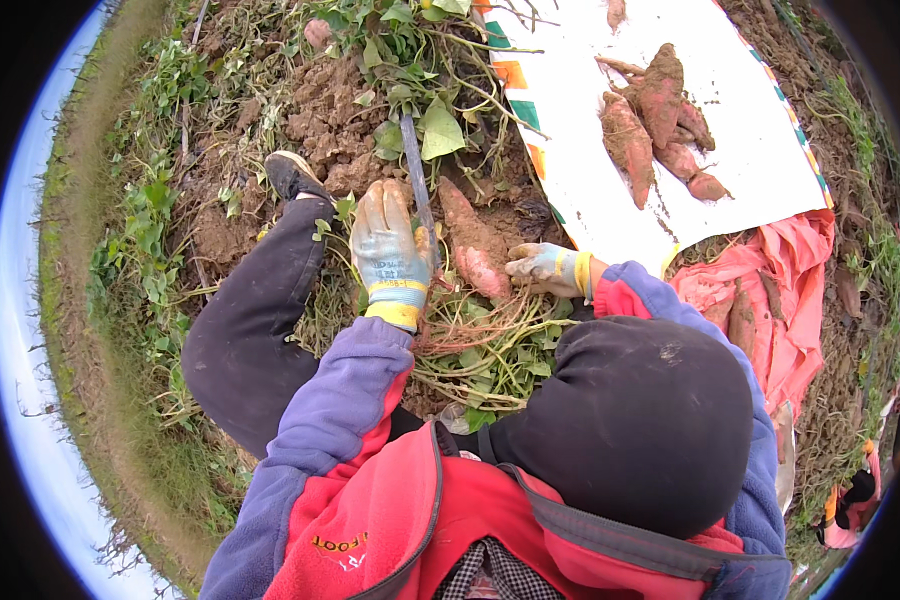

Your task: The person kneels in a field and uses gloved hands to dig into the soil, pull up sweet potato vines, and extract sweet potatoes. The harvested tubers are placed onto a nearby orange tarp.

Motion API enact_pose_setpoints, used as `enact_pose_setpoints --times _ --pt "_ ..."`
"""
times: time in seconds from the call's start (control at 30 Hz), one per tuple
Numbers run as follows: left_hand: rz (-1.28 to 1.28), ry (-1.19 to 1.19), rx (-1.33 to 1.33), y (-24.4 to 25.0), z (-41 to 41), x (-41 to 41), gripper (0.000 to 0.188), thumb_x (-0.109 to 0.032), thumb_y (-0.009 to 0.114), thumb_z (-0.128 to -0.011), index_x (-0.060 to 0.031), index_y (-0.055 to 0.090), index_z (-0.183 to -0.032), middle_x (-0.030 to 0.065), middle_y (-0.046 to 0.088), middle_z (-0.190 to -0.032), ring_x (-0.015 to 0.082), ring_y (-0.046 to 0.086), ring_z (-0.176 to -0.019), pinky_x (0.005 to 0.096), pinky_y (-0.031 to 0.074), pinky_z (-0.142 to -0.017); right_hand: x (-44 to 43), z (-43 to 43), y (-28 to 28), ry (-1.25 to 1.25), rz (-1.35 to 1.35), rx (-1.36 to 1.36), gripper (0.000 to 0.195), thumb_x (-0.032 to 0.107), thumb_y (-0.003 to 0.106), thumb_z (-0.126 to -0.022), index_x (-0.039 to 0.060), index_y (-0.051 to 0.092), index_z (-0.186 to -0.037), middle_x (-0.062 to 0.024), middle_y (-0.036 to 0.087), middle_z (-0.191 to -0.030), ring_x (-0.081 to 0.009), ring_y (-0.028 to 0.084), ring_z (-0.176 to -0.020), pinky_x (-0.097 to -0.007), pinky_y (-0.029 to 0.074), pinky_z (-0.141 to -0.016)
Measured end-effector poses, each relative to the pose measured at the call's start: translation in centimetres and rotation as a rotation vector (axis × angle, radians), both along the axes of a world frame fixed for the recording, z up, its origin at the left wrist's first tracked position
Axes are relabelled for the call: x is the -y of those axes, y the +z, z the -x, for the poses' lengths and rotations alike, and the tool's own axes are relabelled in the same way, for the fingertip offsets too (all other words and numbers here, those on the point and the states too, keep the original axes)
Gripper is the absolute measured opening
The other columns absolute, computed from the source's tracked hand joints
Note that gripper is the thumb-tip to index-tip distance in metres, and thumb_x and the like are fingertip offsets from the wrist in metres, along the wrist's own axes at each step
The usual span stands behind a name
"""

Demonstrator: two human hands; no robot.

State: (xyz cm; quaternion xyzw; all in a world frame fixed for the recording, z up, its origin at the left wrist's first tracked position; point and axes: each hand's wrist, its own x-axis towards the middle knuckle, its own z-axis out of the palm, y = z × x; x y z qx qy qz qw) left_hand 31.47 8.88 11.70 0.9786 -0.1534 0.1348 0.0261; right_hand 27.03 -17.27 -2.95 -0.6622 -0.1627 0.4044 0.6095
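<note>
My left hand (391, 251), in a dirty blue-grey work glove with a yellow cuff, lies back up over the soil. Its fingers are stretched out, and the thumb rests against a dark flat strip, perhaps a drip irrigation tube (415, 161). What is under the palm is hidden. A large soil-covered sweet potato (474, 238) lies between my hands, its pink skin showing at the near end. My right hand (546, 268), gloved alike, is beside that near end with fingers curled. Thin roots and cut vine stems (487, 330) lie just below; whether the fingers grip any is unclear.
Several muddy sweet potatoes (656, 112) lie piled on a white sheet (727, 67) at upper right. A crumpled pink sack (791, 300) with more roots is below it. Leafy vines (397, 45) and soil clods (337, 112) stand ahead. My bent knees flank the work.
</note>
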Motion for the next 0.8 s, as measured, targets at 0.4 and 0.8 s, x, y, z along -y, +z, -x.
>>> enact_pose_setpoints --times 0.4,0.8 --pt "0.338 0.695 -1.154 -9.4 -0.8 7.3 0.121 -0.043 0.089 -0.06 0.0077 0.021 -0.147 0.0256 0.048 -0.139 0.0351 0.051 -0.126 0.0389 0.043 -0.103 -0.7 1.1 5.8 0.32 -0.016 -0.543 0.037 0.012 0.058 -0.091 0.0024 0.059 -0.126 0.0025 0.062 -0.101 -0.0092 0.052 -0.088 -0.0226 0.039 -0.077" --pt "1.912 -0.012 -1.459 -2.7 -1.2 1.5 0.056 -0.021 0.07 -0.084 0.0036 0.05 -0.13 0.0132 0.065 -0.114 0.0253 0.066 -0.099 0.0397 0.055 -0.089 -0.7 1.0 5.8 0.415 0.152 -0.438 0.048 0.039 0.058 -0.096 0.012 0.053 -0.136 0.0045 0.062 -0.1 -0.0052 0.037 -0.057 -0.0232 0.032 -0.049"
